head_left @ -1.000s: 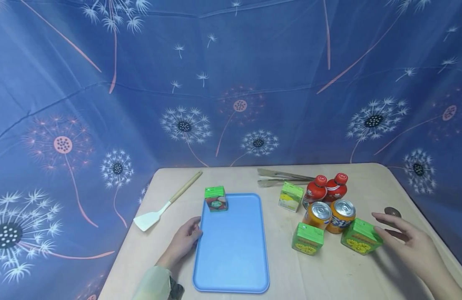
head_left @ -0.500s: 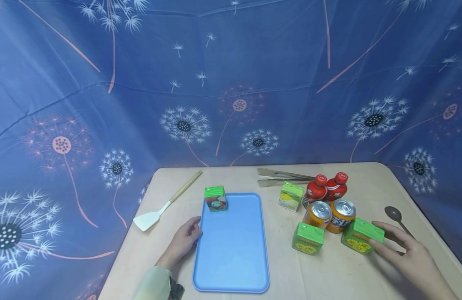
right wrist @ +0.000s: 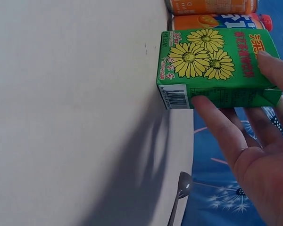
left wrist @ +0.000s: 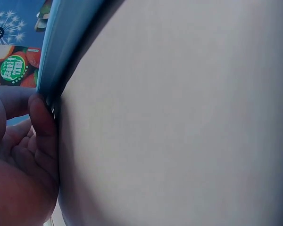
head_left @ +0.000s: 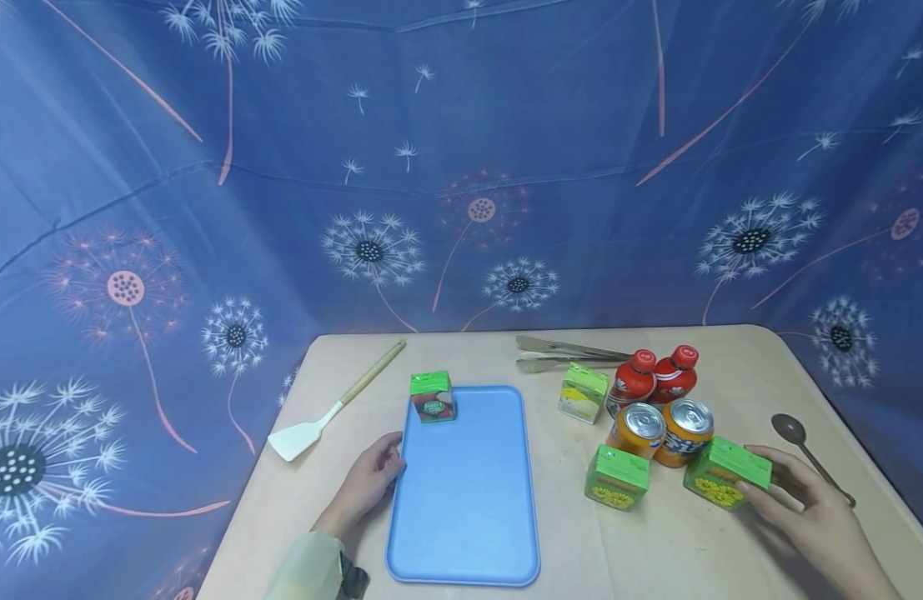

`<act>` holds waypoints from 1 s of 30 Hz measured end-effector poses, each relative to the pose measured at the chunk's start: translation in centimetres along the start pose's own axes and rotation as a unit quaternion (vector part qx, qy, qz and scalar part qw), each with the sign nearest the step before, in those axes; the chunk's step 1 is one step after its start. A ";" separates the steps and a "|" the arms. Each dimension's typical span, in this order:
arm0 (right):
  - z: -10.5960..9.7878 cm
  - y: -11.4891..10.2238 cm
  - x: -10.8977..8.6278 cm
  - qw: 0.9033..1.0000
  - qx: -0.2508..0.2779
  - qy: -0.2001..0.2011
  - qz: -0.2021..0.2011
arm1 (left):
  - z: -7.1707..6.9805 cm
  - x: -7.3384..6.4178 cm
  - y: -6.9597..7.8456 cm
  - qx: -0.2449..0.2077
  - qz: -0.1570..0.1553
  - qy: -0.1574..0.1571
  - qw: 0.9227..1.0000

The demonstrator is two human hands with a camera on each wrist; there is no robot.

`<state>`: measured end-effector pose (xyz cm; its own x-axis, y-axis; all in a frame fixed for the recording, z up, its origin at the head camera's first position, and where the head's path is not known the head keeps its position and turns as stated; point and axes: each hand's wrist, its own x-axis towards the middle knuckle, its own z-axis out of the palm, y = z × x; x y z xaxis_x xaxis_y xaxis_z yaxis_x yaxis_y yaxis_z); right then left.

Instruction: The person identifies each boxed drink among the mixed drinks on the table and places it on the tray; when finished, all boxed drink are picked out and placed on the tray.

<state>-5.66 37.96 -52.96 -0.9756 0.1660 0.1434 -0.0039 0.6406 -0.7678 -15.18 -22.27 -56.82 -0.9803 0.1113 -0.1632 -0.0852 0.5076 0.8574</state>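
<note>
My left hand (head_left: 367, 483) pinches the left rim of a blue tray (head_left: 461, 500), thumb and finger meeting at the edge in the left wrist view. A green juice box with red fruit (head_left: 433, 400) stands upright at the tray's far left corner. On the right, my right hand (head_left: 814, 500) grips a green drink carton with yellow flowers (head_left: 727, 475), which stands on the table. In the right wrist view fingertips touch the carton's flowered face and barcode side. A matching carton (head_left: 615, 479) stands left of it, in front of two orange soda cans (head_left: 682, 433).
Two red-capped bottles (head_left: 674, 375) stand behind the cans, with a yellow-green juice box (head_left: 584, 392) beside them. Metal tongs (head_left: 562, 354) lie at the back. A white spatula (head_left: 303, 437) lies at the left, a dark spoon (head_left: 790, 429) at the right edge. Patterned blue cloth hangs behind.
My right hand has come down and closed around the right end of the flowered carton, uncovering the spoon. The carton and my left hand stay where they were.
</note>
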 end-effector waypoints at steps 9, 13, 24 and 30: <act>-0.2 -0.1 0.0 1.000 -0.008 0.003 0.015 | 0.0 -0.1 0.2 -0.003 0.000 0.000 1.000; -0.2 -0.2 -0.1 1.000 0.000 0.003 0.028 | -0.1 -0.1 0.2 -0.004 -0.001 -0.001 1.000; 0.2 -0.6 -0.2 0.999 -0.021 0.013 0.041 | 0.0 -0.1 0.1 0.001 0.000 0.002 1.000; -0.1 -1.0 -0.2 0.999 -0.030 0.015 0.040 | -0.1 0.0 -0.1 -0.003 0.001 0.002 1.000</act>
<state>-5.49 37.31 -52.15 -0.9654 0.2401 0.1022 0.0878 0.6677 -0.7392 -15.15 -22.35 -56.84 -0.9812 0.1085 -0.1593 -0.0841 0.5028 0.8603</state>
